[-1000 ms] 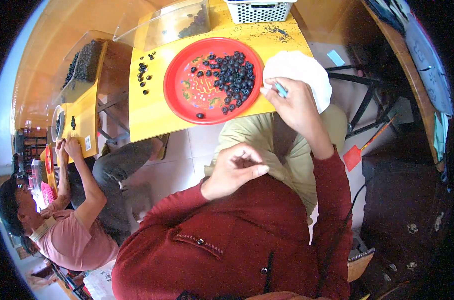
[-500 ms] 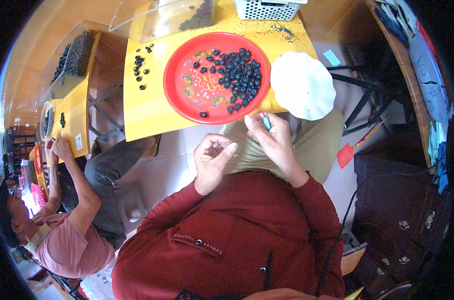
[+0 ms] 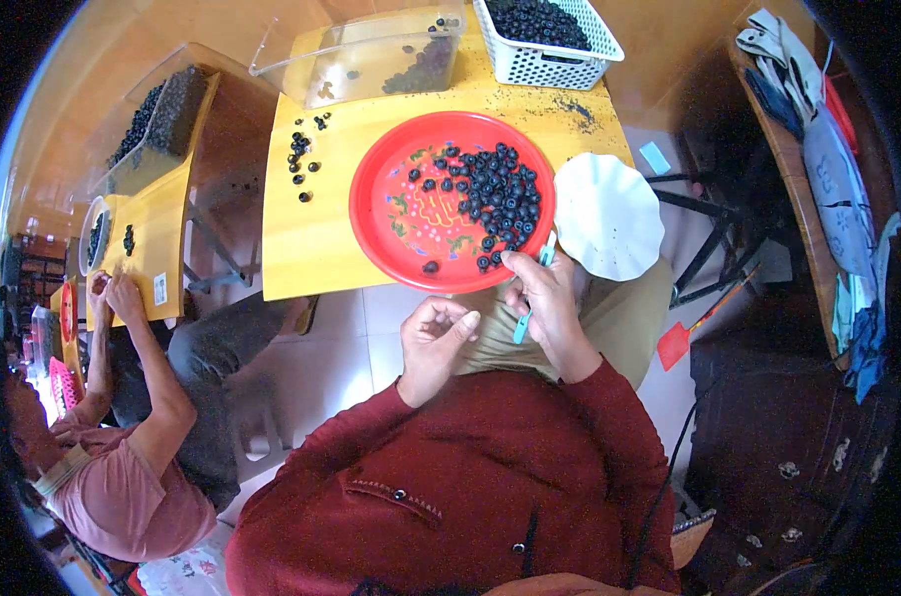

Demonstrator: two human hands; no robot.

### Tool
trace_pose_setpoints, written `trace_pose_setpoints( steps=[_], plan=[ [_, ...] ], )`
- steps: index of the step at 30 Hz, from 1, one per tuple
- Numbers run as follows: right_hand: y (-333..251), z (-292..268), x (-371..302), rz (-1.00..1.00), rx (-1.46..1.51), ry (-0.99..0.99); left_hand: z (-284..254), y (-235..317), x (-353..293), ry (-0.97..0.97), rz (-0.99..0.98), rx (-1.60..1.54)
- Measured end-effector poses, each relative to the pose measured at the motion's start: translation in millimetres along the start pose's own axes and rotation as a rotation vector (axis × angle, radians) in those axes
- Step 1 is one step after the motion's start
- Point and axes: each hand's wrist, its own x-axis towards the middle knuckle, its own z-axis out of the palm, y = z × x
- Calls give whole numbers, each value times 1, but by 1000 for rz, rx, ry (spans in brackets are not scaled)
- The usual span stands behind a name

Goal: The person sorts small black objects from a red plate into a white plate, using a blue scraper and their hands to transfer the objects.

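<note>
Many dark, round, berry-like pieces (image 3: 500,189) lie heaped on the right half of a red plate (image 3: 381,238) with a printed pattern. My right hand (image 3: 550,308) is at the plate's near right rim, closed around a slim teal tool (image 3: 522,328). The tool sticks out above and below the fingers. My left hand (image 3: 436,343) is held low in front of the plate, its fingers curled and thumb bent toward them. Whether anything lies inside it is hidden. A white scalloped dish (image 3: 609,214) with a few dark specks sits right of the plate.
A clear plastic bin (image 3: 361,70) and a white basket (image 3: 560,65) of dark pieces stand at the back of the yellow table (image 3: 301,248). Several loose pieces (image 3: 300,149) lie left of the plate. Another person (image 3: 138,437) works at a table on the left.
The whole view has shifted, so the table sits lower and the basket's contents show. My right hand has come up against the plate's rim, and more of the teal tool shows. My left hand stays curled.
</note>
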Motion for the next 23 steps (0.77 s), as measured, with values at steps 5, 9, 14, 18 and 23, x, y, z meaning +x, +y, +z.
trace_pose_setpoints(
  steps=[5,9,14,18,23],
  plan=[
    [-16,9,-5,-76,-45,38,-2,-4,2,21,20,16],
    [-34,3,-7,-83,-52,37,-2,-10,2,28,75,79],
    [-60,-8,-15,-148,-82,81,2,-3,3,14,143,166],
    [-94,-23,-18,-214,-117,194,2,2,15,-55,243,273],
    [-148,-43,-2,-395,-200,231,5,8,52,-131,427,539]
  ],
)
